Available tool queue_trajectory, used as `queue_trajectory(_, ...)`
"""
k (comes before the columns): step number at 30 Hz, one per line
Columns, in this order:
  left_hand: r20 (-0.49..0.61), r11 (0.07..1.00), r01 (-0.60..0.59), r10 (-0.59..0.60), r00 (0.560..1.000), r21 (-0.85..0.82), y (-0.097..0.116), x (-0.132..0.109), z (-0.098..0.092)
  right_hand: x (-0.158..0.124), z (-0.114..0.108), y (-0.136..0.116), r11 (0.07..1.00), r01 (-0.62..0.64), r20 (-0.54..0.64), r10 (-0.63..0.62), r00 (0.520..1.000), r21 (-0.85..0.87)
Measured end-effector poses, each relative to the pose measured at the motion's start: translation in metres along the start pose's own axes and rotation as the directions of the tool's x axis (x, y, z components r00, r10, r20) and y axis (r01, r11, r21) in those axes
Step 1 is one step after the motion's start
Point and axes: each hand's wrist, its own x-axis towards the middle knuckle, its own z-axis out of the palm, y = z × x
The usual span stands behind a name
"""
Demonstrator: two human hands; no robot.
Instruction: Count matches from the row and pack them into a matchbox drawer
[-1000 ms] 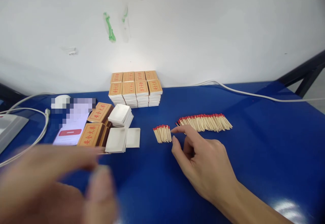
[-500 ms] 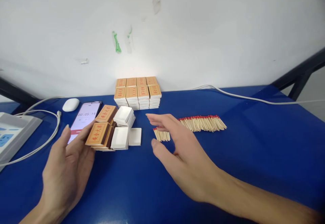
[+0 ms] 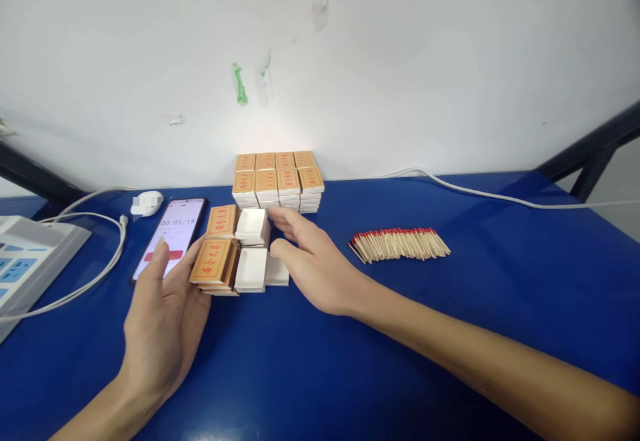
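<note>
My left hand (image 3: pixel 163 318) is open, palm turned right, its fingers against the left side of a short pile of orange matchbox sleeves (image 3: pixel 214 262). My right hand (image 3: pixel 310 258) is open and reaches across to the white inner trays (image 3: pixel 251 268), its fingertips at the raised tray stack (image 3: pixel 253 224). The small bunch of matches seen earlier is hidden under this hand. A long row of red-tipped matches (image 3: pixel 400 243) lies to the right, apart from both hands.
A block of stacked matchboxes (image 3: pixel 278 181) stands by the wall. A phone (image 3: pixel 170 236) showing a timer lies left of the sleeves, with a white earbud case (image 3: pixel 146 202), a power strip (image 3: pixel 30 254) and white cables (image 3: pixel 500 191) on the blue table (image 3: pixel 350 374).
My right hand left the small match bunch and moved left to the white trays. My left hand came up from the near edge to the sleeve pile. The view shifted slightly.
</note>
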Motion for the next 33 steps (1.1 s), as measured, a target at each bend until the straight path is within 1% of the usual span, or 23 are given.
queue_trajectory(5,0.040,0.999,-0.013,0.015,0.999,-0.030,-0.001,0.000,0.004,0.003,0.002,0.005,0.999,0.009,0.018,-0.010,1.000,0.045)
queue_trajectory(8,0.046,0.999,-0.036,0.037,0.998,-0.036,-0.002,-0.001,0.005,0.004,0.002,0.005,0.998,0.015,0.020,-0.016,1.000,0.068)
queue_trajectory(12,0.027,0.998,-0.063,0.064,0.998,-0.027,-0.003,0.000,0.007,0.008,0.002,0.005,0.998,0.025,0.011,-0.026,1.000,0.058)
queue_trajectory(16,0.011,0.998,-0.056,0.056,0.998,-0.009,0.001,0.006,0.009,0.009,0.001,0.004,0.999,0.025,0.001,-0.025,1.000,0.049)
queue_trajectory(18,0.035,0.999,-0.043,0.042,0.999,0.007,0.004,0.009,0.009,0.006,-0.002,0.001,1.000,0.026,-0.010,-0.026,1.000,0.004)
queue_trajectory(19,0.056,0.999,-0.038,0.037,0.998,0.016,0.005,0.011,0.008,0.003,-0.004,-0.001,0.999,0.026,-0.025,-0.027,0.999,-0.046)
queue_trajectory(21,0.101,0.999,-0.032,0.029,0.994,0.031,0.006,0.012,0.007,-0.005,-0.008,-0.006,0.979,0.037,-0.074,-0.052,0.996,-0.198)
queue_trajectory(24,0.140,0.999,-0.026,0.022,0.990,0.031,0.006,0.013,0.006,-0.020,-0.011,-0.012,0.887,0.058,-0.132,-0.133,0.982,-0.458)
queue_trajectory(26,0.142,0.999,-0.027,0.022,0.990,0.030,0.005,0.013,0.006,-0.031,-0.010,-0.012,0.813,0.089,-0.115,-0.188,0.975,-0.575)
queue_trajectory(30,0.111,0.999,-0.029,0.026,0.994,0.030,0.008,0.012,0.010,-0.047,-0.002,-0.003,0.655,0.221,0.029,-0.291,0.956,-0.722)
queue_trajectory(33,0.052,0.997,-0.066,0.064,0.997,0.042,0.013,0.006,0.012,-0.055,0.002,0.004,0.515,0.280,0.139,-0.295,0.945,-0.810)
